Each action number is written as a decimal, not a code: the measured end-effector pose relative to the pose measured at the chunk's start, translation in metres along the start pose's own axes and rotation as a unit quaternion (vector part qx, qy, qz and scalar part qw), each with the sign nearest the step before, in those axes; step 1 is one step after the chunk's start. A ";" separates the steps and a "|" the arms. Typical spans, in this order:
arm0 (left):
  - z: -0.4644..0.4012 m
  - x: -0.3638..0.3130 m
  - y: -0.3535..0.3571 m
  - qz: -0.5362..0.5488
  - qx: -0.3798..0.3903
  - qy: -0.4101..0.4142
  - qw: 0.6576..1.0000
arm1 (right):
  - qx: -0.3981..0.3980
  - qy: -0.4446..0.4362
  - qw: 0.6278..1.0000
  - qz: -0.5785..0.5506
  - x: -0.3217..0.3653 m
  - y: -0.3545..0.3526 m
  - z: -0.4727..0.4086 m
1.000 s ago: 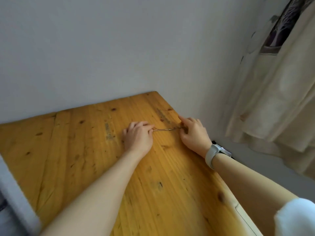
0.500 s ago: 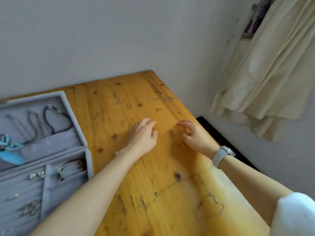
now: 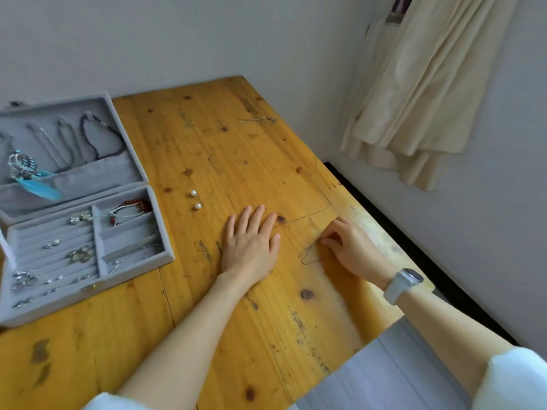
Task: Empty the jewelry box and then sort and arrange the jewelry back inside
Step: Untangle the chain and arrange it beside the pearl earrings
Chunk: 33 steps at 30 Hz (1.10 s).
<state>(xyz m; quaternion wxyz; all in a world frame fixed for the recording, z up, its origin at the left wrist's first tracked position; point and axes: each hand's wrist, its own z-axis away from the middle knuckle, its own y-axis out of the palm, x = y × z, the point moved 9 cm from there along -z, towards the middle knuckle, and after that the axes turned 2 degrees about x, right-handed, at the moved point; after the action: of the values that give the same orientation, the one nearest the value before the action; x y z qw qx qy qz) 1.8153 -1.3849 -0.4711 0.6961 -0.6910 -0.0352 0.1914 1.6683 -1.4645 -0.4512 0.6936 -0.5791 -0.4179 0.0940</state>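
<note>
Two hands on the table, one thin chain between them.
My right hand (image 3: pixel 352 250) pinches the thin chain necklace (image 3: pixel 310 255); my left hand (image 3: pixel 250 241) lies flat, fingers spread. Two pearls (image 3: pixel 195 199) sit just beyond; one open grey jewelry box (image 3: pixel 130 161) stands farther left.

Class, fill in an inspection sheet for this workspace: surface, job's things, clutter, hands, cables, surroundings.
Surface: wooden table, knotty, scuffed.
Job's things: grey jewelry box open, jewelry inside; two pearls, thin chain necklace and small chain on the table.
Clutter: nothing seen.
Hands: left hand flat on the table; right hand pinching the necklace, watch on that wrist.
Cables: nothing seen.
Surroundings: white wall, cream curtain.
</note>
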 end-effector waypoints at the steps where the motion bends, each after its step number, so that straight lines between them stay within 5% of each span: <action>1: 0.001 0.000 0.000 -0.003 0.000 0.002 1.000 | -0.004 -0.011 0.999 0.032 0.003 0.000 -0.004; 4: 0.001 0.000 -0.005 0.004 -0.011 0.007 1.000 | 0.016 -0.053 0.991 0.120 0.013 0.006 -0.019; 11: -0.072 0.030 -0.047 -0.006 -0.046 -0.008 0.999 | 0.024 -0.042 0.999 -0.018 0.041 -0.006 -0.120; 19: -0.175 0.078 -0.041 -0.007 0.007 -0.038 0.999 | -0.092 0.031 0.990 -0.104 0.024 -0.007 -0.254; 27: -0.181 0.075 -0.030 -0.048 -0.030 -0.060 0.997 | -0.180 0.088 0.976 -0.089 -0.010 -0.017 -0.302; 33: -0.180 0.077 -0.031 -0.054 -0.013 -0.055 0.997 | -0.171 -0.068 0.982 0.048 0.032 -0.010 -0.241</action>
<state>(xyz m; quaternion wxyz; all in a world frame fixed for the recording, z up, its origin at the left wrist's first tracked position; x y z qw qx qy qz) 1.9495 -1.5301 -0.4652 0.6935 -0.6855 -0.1126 0.1908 1.8513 -1.6229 -0.4229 0.5492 -0.7008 -0.4456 0.0938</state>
